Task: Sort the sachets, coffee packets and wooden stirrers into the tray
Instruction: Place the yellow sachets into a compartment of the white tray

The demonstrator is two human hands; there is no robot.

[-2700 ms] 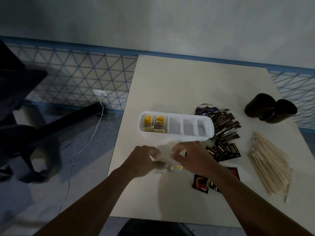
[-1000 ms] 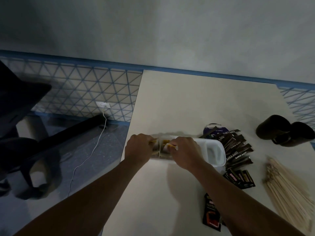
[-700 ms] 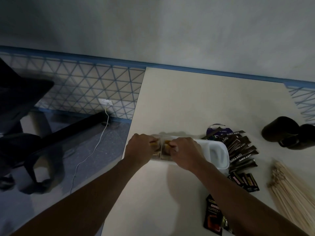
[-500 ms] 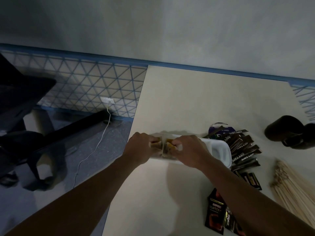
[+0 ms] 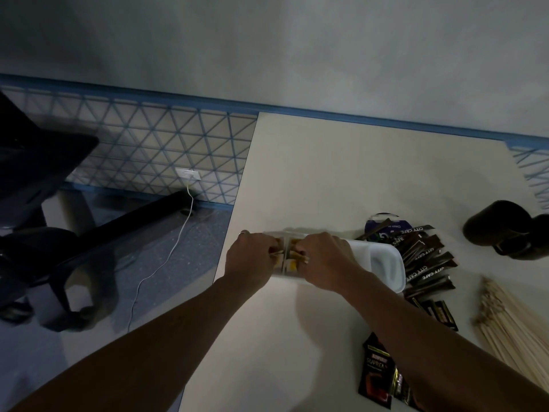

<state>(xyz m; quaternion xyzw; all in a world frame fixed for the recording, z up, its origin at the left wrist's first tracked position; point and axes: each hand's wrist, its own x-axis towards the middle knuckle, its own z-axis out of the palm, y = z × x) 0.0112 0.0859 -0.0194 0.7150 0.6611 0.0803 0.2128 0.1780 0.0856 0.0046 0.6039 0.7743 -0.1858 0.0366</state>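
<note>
Head view: left hand (image 5: 249,260), right hand (image 5: 323,260) pinch sachets (image 5: 292,264) in tray (image 5: 386,266).

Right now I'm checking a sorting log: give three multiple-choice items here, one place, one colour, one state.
1. The wooden stirrers lie: A in the tray; B on the table, right of the tray; C on the floor.
2. The tray is: A white; B red; C green.
3. The left hand and right hand: A lie flat on the table; B pinch yellow sachets in the tray; C hold stirrers.
B, the bundle lies on the tabletop; A, its plastic shows white; B, both curl round sachets.
</note>
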